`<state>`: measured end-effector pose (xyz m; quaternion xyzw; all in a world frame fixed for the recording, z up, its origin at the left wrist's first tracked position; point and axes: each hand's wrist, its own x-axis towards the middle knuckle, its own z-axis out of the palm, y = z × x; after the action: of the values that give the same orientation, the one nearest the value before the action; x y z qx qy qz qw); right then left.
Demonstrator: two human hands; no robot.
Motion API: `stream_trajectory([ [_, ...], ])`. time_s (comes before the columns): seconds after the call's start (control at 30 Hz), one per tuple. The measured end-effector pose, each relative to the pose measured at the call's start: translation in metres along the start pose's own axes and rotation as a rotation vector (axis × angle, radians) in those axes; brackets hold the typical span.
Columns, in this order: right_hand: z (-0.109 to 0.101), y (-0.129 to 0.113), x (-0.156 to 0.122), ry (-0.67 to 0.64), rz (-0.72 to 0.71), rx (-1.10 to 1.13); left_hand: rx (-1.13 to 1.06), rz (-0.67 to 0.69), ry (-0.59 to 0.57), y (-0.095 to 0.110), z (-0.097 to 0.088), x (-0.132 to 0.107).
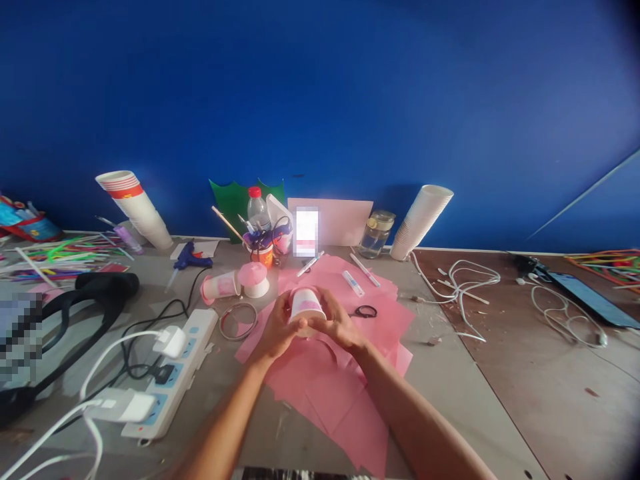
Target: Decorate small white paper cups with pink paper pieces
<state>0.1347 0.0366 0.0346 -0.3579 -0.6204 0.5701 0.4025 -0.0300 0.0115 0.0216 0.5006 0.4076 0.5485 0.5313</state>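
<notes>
My left hand (273,327) and right hand (337,327) grip a paper cup (306,305)
Pink paper (345,427) covers the grey table (450,393) in front of me, and a power strip (173,373) lies at my 10 o'clock. A glue gun (187,260) sits at 11 o'clock, with a pink-rimmed cup (219,287) on its side nearer me. The paper cup is at 12 o'clock, over the pink paper, and both hands are closed around it, fingers curled against its sides and nearly meeting at the front. A wire ring (237,321) lies just beyond my left hand, and a small black loop (364,311) rests on the paper beyond my right.
</notes>
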Motion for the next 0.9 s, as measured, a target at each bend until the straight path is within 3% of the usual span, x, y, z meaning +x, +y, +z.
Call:
stream_trajectory([
  [0.33, -0.004, 0.005, 0.003, 0.013, -0.138, -0.282, 0.164, 0.035, -0.011, -0.004, -0.008, 0.001],
  [0.63, -0.007, 0.003, 0.003, -0.001, -0.149, -0.346, 0.168, -0.005, -0.084, -0.004, -0.009, 0.002],
  [0.9, -0.007, 0.0, 0.003, -0.016, -0.138, -0.342, 0.14, -0.023, -0.04, -0.004, -0.006, 0.001],
])
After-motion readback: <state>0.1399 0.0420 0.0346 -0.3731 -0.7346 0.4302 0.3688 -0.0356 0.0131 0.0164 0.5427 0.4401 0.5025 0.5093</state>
